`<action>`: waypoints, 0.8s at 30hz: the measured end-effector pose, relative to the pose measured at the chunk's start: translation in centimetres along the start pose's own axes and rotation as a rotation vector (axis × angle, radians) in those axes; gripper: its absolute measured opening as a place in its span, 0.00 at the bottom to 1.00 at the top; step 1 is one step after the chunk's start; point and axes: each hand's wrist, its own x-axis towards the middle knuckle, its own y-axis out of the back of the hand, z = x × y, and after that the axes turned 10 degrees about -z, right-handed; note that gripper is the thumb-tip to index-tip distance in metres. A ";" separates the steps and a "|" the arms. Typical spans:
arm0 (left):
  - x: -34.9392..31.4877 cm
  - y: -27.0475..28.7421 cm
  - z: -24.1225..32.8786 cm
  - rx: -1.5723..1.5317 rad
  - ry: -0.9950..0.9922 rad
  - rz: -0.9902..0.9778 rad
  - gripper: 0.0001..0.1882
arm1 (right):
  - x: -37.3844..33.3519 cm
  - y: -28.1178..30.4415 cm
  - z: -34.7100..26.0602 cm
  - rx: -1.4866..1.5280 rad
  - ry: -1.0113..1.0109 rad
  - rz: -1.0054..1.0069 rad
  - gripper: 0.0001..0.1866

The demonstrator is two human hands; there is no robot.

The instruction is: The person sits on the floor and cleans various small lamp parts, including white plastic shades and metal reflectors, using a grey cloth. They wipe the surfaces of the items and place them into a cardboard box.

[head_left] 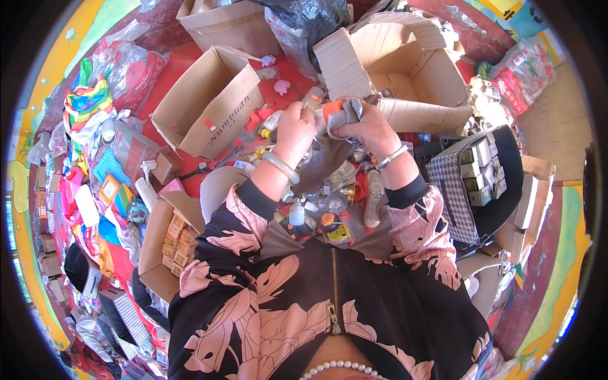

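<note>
A floral jacket (pixel 266 310) fills the foreground as the right hand (pixel 373 131) grips grey cloth (pixel 346 118) beside a box's (pixel 421 116) near-left corner; seemingly light and soft, it is best pinched by its folds. The left hand (pixel 296 128) curls, contents unclear.

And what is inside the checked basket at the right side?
Small pale boxes are inside the checked basket; whatever lies under them is covered, so I cannot tell.
</note>
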 end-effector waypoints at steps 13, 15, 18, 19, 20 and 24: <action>-0.1 2.6 1.7 -1.334 0.324 -0.060 0.11 | -0.3 6.0 0.5 0.761 0.335 0.229 0.13; 0.1 2.0 1.0 -1.423 0.280 -0.049 0.11 | -0.1 3.7 -0.7 0.540 0.437 0.236 0.16; 0.1 1.5 2.5 -1.516 0.262 -0.106 0.12 | 0.4 -0.4 0.4 0.128 0.410 0.147 0.23; 0.0 1.6 3.0 -1.536 0.263 -0.130 0.12 | 0.8 -1.7 1.4 -0.115 0.374 0.096 0.24; 0.3 0.7 0.8 -1.515 0.022 -0.286 0.14 | 1.4 -2.8 1.8 -0.188 0.378 0.224 0.24; -1.2 -0.5 3.6 -1.402 0.106 -0.145 0.17 | 2.4 -3.7 2.6 0.038 0.332 0.467 0.22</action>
